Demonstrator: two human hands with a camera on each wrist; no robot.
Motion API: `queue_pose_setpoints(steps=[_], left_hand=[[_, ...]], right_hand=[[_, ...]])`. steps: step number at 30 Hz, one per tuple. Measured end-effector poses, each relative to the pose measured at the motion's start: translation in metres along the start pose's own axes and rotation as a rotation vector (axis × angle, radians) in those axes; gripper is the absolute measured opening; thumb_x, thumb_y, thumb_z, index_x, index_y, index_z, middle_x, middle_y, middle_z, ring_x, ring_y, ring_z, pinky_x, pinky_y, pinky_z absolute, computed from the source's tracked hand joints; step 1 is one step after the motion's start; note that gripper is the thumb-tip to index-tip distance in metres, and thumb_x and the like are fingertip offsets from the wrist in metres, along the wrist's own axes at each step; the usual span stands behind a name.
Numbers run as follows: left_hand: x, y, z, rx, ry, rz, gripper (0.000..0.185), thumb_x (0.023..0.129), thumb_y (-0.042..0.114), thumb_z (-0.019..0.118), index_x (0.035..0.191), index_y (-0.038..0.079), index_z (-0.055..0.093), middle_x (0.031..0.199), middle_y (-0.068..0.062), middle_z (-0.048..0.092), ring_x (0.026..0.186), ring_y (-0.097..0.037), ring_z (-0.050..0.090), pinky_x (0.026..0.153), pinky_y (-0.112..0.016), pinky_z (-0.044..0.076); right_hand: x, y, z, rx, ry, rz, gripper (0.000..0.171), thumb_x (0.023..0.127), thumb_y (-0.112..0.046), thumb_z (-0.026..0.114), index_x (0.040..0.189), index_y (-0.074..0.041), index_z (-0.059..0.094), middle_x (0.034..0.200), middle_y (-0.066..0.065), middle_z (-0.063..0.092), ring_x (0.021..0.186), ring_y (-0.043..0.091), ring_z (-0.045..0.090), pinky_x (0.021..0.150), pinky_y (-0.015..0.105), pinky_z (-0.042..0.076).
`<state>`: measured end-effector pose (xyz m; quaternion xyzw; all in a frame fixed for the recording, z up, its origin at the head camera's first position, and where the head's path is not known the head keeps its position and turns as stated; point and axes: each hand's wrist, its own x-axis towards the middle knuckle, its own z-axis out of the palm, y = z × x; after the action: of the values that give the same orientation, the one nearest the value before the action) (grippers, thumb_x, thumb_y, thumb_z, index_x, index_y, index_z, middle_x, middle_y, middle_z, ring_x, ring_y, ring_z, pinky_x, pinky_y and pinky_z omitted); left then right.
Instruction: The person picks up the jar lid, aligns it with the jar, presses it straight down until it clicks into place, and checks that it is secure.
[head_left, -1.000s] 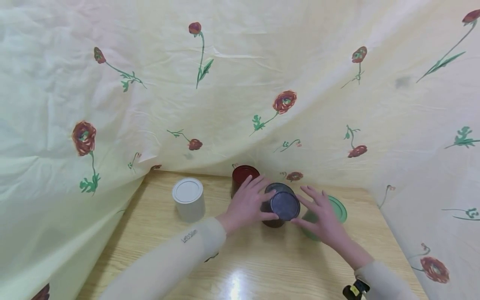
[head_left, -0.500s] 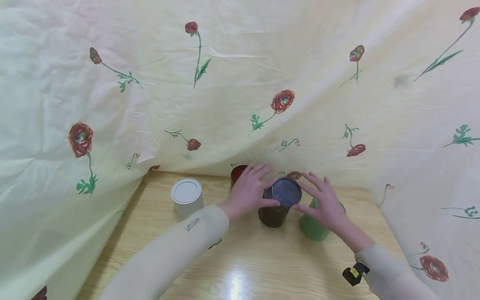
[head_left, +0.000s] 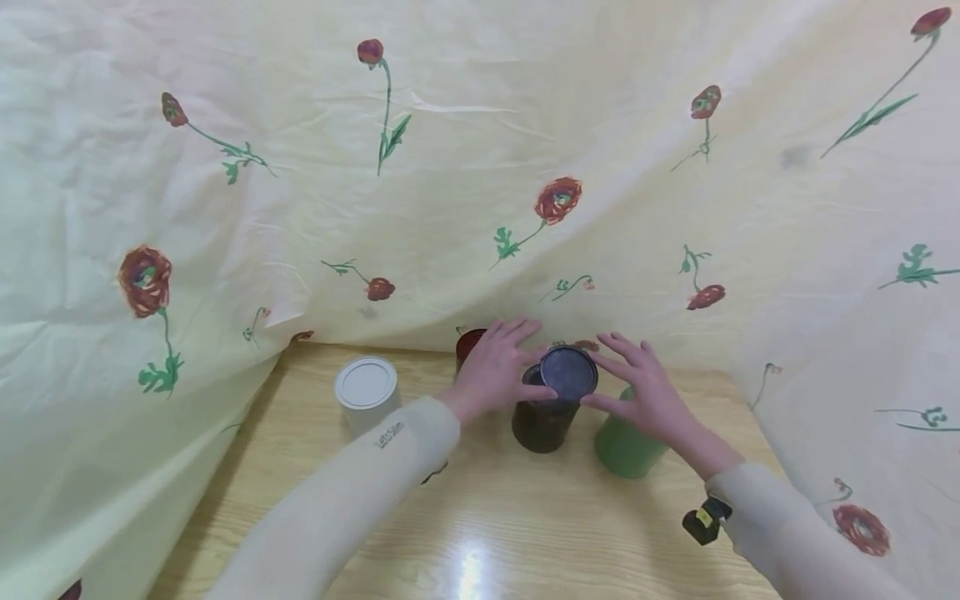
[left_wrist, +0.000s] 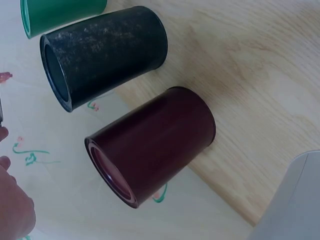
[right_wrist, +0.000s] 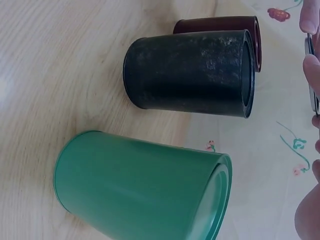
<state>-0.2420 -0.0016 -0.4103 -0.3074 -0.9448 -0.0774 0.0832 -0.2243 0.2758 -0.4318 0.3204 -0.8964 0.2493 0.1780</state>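
A round dark lid is held by its rim between both hands, above and apart from the black can. My left hand grips the lid's left side with thumb and fingers. My right hand grips its right side. In the right wrist view the lid's thin edge shows between fingertips at the right border. The scuffed black can stands upright with a recessed top; whether it is open inside I cannot tell.
A dark red can stands behind the left hand, a green can under the right hand, and a white can to the left. They stand on a wooden table before a flowered cloth.
Both hands have carried the lid toward the far side of the view, over the black can's far edge. More of the black and green cans' sides shows now.
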Motion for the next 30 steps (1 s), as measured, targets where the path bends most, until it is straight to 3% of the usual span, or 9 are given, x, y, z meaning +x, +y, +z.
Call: queue_pose_setpoints(steps=[6,16,30], left_hand=[[0.004,-0.006,0.001,-0.062,-0.040,-0.027,0.077,0.090,0.073,0.071,0.150,0.026,0.063,0.173,-0.003,0.036,0.163,-0.026,0.024,0.133,-0.049,0.020],[0.008,-0.014,0.010,-0.064,-0.073,-0.022,0.073,0.090,0.072,0.073,0.146,0.026,0.068,0.169,-0.007,0.042,0.161,-0.030,0.030,0.132,-0.048,0.023],[0.008,-0.018,0.026,-0.139,-0.120,-0.076,0.071,0.090,0.069,0.075,0.144,0.025,0.070,0.170,-0.006,0.042,0.162,-0.030,0.027,0.131,-0.054,0.025]], right_hand=[[0.007,0.002,0.000,0.045,-0.103,0.077,0.067,0.082,-0.025,0.094,0.140,-0.002,0.070,0.157,0.026,0.052,0.150,0.055,0.037,0.124,0.077,0.012],[0.015,0.003,0.000,0.106,-0.255,0.167,0.063,0.090,-0.034,0.088,0.143,-0.005,0.068,0.160,0.023,0.049,0.155,0.052,0.031,0.121,0.082,0.012],[0.016,0.013,0.013,0.113,-0.291,0.156,0.065,0.089,-0.031,0.089,0.142,0.000,0.068,0.158,0.029,0.049,0.152,0.054,0.035,0.117,0.086,0.011]])
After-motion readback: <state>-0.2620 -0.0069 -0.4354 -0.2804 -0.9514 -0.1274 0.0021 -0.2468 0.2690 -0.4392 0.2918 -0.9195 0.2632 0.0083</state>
